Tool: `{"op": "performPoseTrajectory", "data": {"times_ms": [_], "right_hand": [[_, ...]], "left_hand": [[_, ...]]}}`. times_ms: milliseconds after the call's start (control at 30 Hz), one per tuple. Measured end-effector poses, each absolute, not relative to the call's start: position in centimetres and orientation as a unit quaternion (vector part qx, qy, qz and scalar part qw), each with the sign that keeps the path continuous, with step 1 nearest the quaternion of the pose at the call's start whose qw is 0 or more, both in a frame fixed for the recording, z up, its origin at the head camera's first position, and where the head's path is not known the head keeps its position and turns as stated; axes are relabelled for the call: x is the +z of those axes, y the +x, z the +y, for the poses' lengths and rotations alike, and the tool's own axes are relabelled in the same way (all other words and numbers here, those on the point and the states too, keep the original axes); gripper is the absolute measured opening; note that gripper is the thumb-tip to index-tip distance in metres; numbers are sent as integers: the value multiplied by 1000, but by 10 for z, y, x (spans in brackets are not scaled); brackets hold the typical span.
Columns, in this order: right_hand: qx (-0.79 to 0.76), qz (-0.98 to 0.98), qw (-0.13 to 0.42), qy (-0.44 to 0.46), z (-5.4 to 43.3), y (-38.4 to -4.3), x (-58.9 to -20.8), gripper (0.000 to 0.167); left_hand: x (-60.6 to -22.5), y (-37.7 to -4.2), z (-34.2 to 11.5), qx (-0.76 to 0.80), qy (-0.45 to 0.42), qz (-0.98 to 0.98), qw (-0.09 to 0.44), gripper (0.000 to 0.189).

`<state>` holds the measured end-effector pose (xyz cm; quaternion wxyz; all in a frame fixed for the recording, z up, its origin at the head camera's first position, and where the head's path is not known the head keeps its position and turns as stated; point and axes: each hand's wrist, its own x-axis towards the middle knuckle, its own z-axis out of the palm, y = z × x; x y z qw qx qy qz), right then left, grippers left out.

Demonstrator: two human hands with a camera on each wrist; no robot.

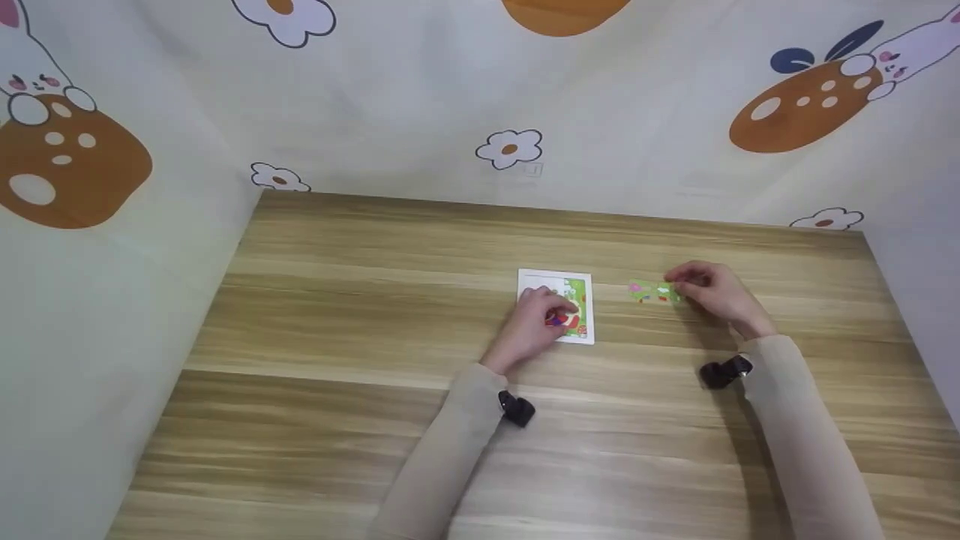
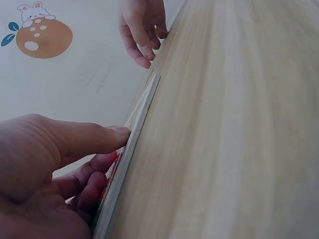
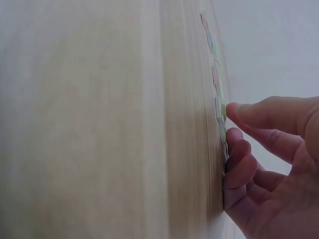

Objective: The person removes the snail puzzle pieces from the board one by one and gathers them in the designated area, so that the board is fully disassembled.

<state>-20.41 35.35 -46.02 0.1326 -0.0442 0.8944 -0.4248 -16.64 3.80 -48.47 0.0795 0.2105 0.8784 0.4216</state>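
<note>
A small jigsaw board (image 1: 587, 300) with a white border and a partly filled colourful picture lies on the table. My left hand (image 1: 534, 321) rests on it from the left, fingers bent over the picture. In the left wrist view, the thumb meets the edge of the board (image 2: 130, 144) while the other fingertips touch its face. To the right, several green jigsaw pieces (image 1: 643, 290) lie flat in a close group. My right hand (image 1: 716, 295) is at their right end; in the right wrist view its loosely bent fingertips touch the end of the jigsaw pieces (image 3: 218, 107).
The wood-grain table (image 1: 337, 315) runs back to a cream wall sheet (image 1: 405, 112) printed with rabbits and flowers. Sheets also rise along both sides. A black wrist camera (image 1: 517, 409) sits on the left sleeve, another black camera (image 1: 726, 372) on the right.
</note>
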Motion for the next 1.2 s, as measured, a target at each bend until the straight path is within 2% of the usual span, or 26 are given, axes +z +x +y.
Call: {"op": "performPoseTrajectory", "data": {"times_ms": [333,1033,1200], "right_hand": [[-453,889,71,-17,346,-204,-456,25],[-506,857,83,-57,291,-202,-456,21],[-527,842,106,-55,268,-194,-436,22]], "left_hand": [[-484,-167,37,421,210,878,83,29],[-485,-167,39,425,214,875,83,29],[-485,-167,38,425,222,874,75,29]]}}
